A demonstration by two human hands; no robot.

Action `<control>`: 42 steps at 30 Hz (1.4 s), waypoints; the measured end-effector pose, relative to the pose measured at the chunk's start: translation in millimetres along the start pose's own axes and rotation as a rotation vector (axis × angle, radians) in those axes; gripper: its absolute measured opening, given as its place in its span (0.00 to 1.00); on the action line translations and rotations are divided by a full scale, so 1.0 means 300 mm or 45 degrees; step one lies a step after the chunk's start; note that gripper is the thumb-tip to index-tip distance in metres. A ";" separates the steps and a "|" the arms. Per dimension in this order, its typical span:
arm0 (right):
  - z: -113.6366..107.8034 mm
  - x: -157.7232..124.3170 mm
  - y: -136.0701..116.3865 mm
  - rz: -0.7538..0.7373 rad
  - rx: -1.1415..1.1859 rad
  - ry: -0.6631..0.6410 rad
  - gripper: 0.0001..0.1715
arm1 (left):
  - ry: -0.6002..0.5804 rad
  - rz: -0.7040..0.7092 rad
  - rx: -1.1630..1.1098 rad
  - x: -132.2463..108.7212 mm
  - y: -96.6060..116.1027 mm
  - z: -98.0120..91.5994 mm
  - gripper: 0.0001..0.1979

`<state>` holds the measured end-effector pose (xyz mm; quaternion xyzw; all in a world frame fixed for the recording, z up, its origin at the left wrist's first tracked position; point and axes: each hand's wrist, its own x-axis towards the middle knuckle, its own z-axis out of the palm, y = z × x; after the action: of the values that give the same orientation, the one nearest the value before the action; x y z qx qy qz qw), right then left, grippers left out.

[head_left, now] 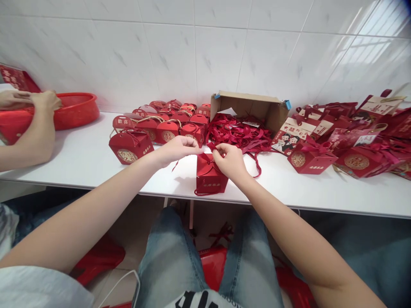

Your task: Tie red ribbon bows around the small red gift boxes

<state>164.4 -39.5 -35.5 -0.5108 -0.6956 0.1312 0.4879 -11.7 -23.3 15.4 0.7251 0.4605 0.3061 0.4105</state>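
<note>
A small dark red gift box [212, 179] with gold print stands upright near the table's front edge, straight in front of me. Above its folded top, my left hand [180, 150] pinches at a red ribbon [211, 146] from the left side. From the right, my right hand [230, 161] grips the same ribbon between thumb and fingers, close over the lid. A thin red cord lies along the box's bottom front edge. My fingers partly hide the ribbon and the box's top.
Several finished-looking red boxes [130, 145] with cords stand behind on the left. An open cardboard carton [247, 99] spills red ribbons [239, 132]. More boxes and bags [313, 156] crowd the right. At far left, another person's hands [45, 102] are over a red plastic basket [80, 113].
</note>
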 end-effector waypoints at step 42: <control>-0.007 -0.017 -0.006 0.069 0.266 -0.138 0.17 | 0.239 0.043 -0.356 0.047 -0.008 0.067 0.24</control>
<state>165.0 -45.4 -36.1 -0.4682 -0.6893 0.2434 0.4964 9.3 -16.2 4.5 0.6368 0.4374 0.4403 0.4575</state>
